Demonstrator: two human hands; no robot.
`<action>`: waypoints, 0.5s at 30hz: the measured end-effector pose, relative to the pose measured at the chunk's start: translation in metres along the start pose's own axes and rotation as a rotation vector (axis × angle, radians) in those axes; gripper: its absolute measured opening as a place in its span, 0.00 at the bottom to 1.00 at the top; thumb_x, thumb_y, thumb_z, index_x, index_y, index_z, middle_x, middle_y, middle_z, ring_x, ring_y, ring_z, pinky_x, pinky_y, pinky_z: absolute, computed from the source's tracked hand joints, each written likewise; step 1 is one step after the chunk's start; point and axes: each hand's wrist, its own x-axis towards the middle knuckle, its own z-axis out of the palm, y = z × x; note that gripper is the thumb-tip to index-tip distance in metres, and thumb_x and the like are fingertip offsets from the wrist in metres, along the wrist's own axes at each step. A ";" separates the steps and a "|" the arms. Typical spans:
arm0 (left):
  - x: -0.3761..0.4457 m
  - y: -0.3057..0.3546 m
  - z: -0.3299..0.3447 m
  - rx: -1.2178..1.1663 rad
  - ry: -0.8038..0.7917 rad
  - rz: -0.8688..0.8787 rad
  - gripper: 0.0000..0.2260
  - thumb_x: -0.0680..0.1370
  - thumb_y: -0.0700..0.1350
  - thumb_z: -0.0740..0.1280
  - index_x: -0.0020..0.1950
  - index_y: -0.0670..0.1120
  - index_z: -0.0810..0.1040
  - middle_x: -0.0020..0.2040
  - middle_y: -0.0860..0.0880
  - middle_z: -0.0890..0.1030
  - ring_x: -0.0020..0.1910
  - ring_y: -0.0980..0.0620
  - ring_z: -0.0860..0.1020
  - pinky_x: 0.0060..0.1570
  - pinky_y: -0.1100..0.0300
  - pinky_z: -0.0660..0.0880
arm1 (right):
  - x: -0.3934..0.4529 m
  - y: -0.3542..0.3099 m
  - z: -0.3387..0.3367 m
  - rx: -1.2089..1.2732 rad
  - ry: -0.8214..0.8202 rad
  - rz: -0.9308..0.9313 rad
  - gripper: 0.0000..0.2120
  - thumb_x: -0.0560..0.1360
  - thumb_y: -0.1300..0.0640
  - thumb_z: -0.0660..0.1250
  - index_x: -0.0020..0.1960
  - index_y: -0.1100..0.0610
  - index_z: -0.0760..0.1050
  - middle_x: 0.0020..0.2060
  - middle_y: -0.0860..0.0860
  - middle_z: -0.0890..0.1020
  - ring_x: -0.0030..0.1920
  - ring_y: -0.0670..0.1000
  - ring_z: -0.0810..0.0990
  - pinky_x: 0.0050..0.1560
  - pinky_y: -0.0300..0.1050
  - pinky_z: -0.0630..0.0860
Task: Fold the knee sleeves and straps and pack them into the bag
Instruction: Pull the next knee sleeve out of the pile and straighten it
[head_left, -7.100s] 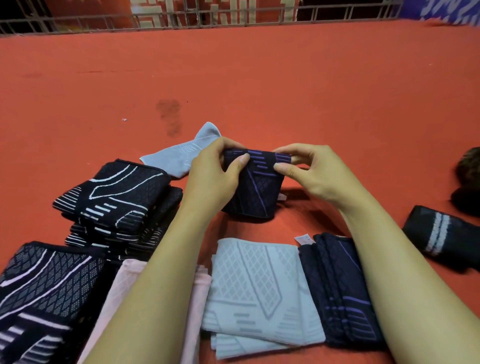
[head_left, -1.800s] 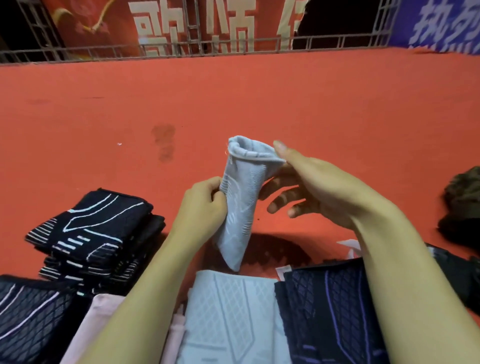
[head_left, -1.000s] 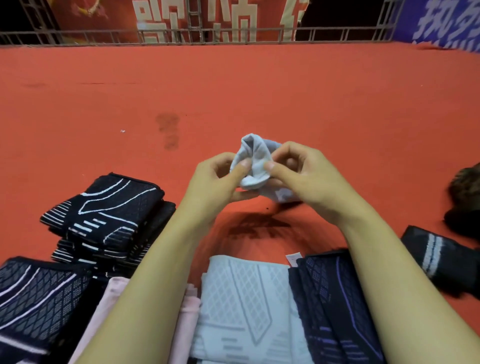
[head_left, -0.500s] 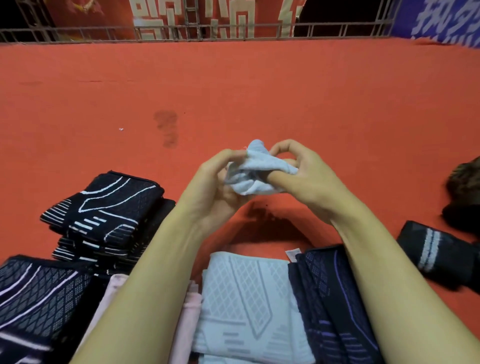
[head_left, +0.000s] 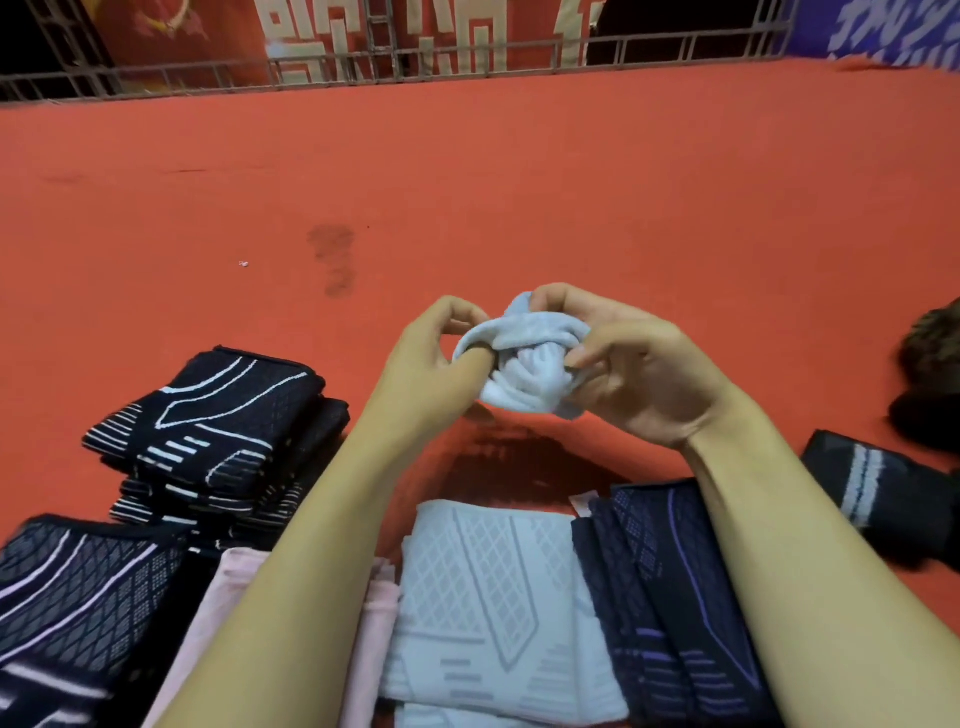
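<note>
A light grey knee sleeve (head_left: 524, 358) is bunched into a ball above the red floor, held between both hands. My left hand (head_left: 431, 364) has its thumb hooked under the sleeve's outer cuff. My right hand (head_left: 639, 379) grips the ball from the right, fingers curled round it. Below the hands lie folded stacks: light grey sleeves (head_left: 488, 608), navy sleeves with purple lines (head_left: 660, 592), pink sleeves (head_left: 208, 613) and black sleeves with white lines (head_left: 218, 415). No bag is in view.
Another black patterned stack (head_left: 67, 597) lies at the bottom left. A rolled black sleeve with white stripes (head_left: 878, 493) and a dark fuzzy object (head_left: 930, 374) sit at the right. The red carpet (head_left: 467, 182) stretches back to a metal railing (head_left: 415, 62).
The navy sleeve from earlier is set down. The grey sleeve went from hanging long to rolled into a ball, and its cuff is now stretched over the bundle.
</note>
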 end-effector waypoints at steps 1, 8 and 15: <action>-0.001 -0.001 0.000 -0.001 -0.017 -0.008 0.09 0.70 0.41 0.62 0.43 0.52 0.80 0.40 0.52 0.83 0.37 0.50 0.78 0.40 0.46 0.79 | -0.001 0.001 -0.001 -0.004 -0.025 0.024 0.17 0.71 0.66 0.59 0.59 0.60 0.73 0.51 0.59 0.79 0.49 0.54 0.78 0.43 0.43 0.75; 0.002 -0.005 0.003 0.010 -0.003 -0.053 0.09 0.66 0.40 0.61 0.39 0.46 0.82 0.35 0.49 0.79 0.39 0.52 0.75 0.44 0.53 0.70 | 0.014 0.021 -0.004 -0.847 0.412 0.014 0.18 0.70 0.53 0.74 0.57 0.47 0.73 0.37 0.47 0.86 0.35 0.46 0.78 0.41 0.46 0.75; -0.009 0.002 0.011 0.081 -0.017 0.090 0.09 0.73 0.38 0.66 0.41 0.51 0.83 0.37 0.54 0.84 0.38 0.59 0.78 0.39 0.64 0.73 | 0.004 0.010 -0.013 -0.891 0.388 0.051 0.15 0.76 0.57 0.72 0.60 0.46 0.77 0.41 0.57 0.87 0.38 0.50 0.81 0.42 0.45 0.75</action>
